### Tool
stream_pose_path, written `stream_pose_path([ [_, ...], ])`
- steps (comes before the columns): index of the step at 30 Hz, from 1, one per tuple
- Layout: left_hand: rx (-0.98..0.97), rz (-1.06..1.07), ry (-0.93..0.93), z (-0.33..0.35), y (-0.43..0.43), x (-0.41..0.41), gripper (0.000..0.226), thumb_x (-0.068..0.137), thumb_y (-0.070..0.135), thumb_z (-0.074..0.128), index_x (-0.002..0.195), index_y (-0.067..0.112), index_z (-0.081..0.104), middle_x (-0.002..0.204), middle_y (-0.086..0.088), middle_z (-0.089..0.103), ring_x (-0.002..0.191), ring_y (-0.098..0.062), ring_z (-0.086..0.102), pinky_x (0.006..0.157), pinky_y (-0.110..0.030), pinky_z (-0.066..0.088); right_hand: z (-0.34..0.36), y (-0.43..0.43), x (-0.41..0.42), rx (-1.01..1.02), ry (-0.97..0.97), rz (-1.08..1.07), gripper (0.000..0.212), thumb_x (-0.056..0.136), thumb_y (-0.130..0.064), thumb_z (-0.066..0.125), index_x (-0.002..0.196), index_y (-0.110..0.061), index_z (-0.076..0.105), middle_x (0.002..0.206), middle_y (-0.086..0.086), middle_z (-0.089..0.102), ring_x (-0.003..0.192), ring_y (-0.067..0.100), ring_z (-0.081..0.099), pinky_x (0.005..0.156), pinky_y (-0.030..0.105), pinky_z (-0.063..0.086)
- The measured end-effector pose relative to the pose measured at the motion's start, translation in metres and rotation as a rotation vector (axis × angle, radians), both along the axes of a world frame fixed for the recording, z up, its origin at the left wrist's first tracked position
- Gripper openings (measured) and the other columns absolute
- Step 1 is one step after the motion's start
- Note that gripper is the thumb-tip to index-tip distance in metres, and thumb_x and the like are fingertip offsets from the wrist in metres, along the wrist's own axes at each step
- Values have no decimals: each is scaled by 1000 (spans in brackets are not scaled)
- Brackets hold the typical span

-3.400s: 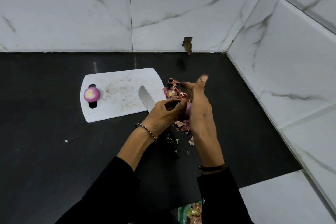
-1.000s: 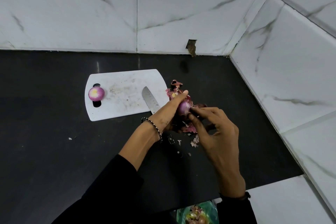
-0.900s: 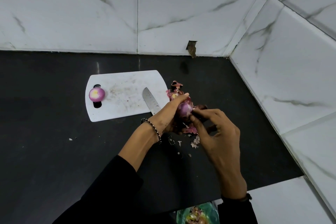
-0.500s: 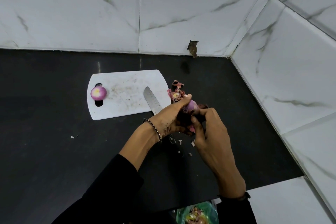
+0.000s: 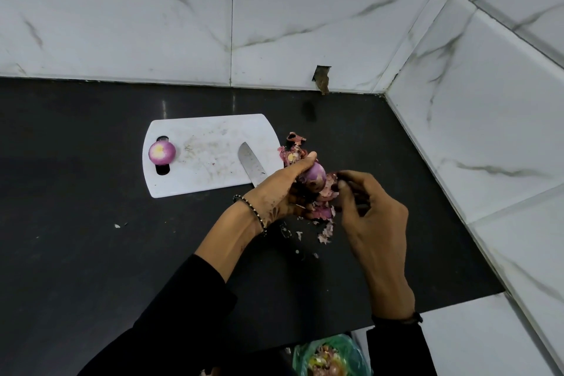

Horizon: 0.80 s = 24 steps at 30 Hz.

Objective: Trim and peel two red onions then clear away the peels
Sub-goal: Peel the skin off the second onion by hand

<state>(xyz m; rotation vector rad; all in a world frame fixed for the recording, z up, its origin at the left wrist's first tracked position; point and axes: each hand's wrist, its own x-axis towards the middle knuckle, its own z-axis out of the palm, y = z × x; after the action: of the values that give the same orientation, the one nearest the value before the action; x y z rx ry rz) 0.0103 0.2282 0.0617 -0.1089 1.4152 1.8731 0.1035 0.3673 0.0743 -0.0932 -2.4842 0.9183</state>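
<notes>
Second onion [image 5: 316, 174] is gripped in the curled fingers of the left hand [image 5: 279, 192], above the counter [image 5: 91, 253], right of the cutting board [image 5: 213, 131]. Versus 0.5 s earlier, the right hand [image 5: 372, 217] is drawn rightward, with a skin strip [image 5: 331, 185] pinched. Peeling is judged nearly done; peels [image 5: 293, 148] are not yet cleared.

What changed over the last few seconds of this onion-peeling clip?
The right hand, raised with straight fingers 3.4 s ago, came down to the onion and now pinches a loose peel at its right side. The left hand gripped the onion throughout. The peeled onion, knife and cutting board stayed put.
</notes>
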Motion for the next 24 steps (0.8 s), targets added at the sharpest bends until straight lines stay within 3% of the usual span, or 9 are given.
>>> stream_pose_path([
  [4, 37, -28, 34, 2, -1, 0, 42, 92, 57, 55, 94, 18, 71, 92, -6, 70, 81, -21, 65, 77, -40, 54, 6, -2, -6, 35, 5, 111, 32, 86, -31, 75, 115, -22, 65, 104, -13, 64, 90, 3, 62, 71, 16, 52],
  [8, 58, -54, 64, 9, 0, 2, 33, 96, 50, 51, 91, 19, 62, 77, 3, 64, 72, -15, 53, 78, -38, 52, 5, -5, -11, 63, -12, 133, 40, 79, -42, 77, 110, -21, 63, 107, -9, 57, 88, 5, 57, 67, 15, 47],
  [12, 52, -94, 89, 8, 1, 2, 34, 95, 50, 52, 107, 19, 60, 75, 4, 64, 63, -10, 57, 78, -38, 54, 4, -4, -15, 66, -42, 115, 40, 78, -46, 76, 107, -23, 62, 105, -9, 54, 84, 4, 54, 66, 13, 41],
  [18, 13, -96, 96, 9, 2, 3, 31, 94, 51, 54, 91, 21, 65, 67, 4, 63, 49, -6, 57, 60, -27, 47, 7, -3, -14, 85, -72, 97, 39, 77, -46, 80, 106, -25, 62, 106, -11, 53, 80, -4, 51, 61, 12, 37],
  [22, 34, -78, 59, 9, 2, 4, 36, 94, 50, 55, 86, 18, 69, 61, 3, 60, 48, -8, 55, 60, -27, 47, 4, -5, -13, 127, -83, 68, 28, 81, -45, 75, 95, -26, 61, 96, -16, 51, 76, -4, 50, 57, 12, 33],
  [24, 44, -66, 46, 9, 1, 4, 39, 92, 51, 57, 83, 16, 70, 58, 2, 56, 49, -9, 55, 59, -27, 48, 2, -6, -11, 54, -89, 29, 33, 80, -46, 77, 91, -23, 56, 90, -14, 52, 73, 0, 51, 54, 14, 37],
])
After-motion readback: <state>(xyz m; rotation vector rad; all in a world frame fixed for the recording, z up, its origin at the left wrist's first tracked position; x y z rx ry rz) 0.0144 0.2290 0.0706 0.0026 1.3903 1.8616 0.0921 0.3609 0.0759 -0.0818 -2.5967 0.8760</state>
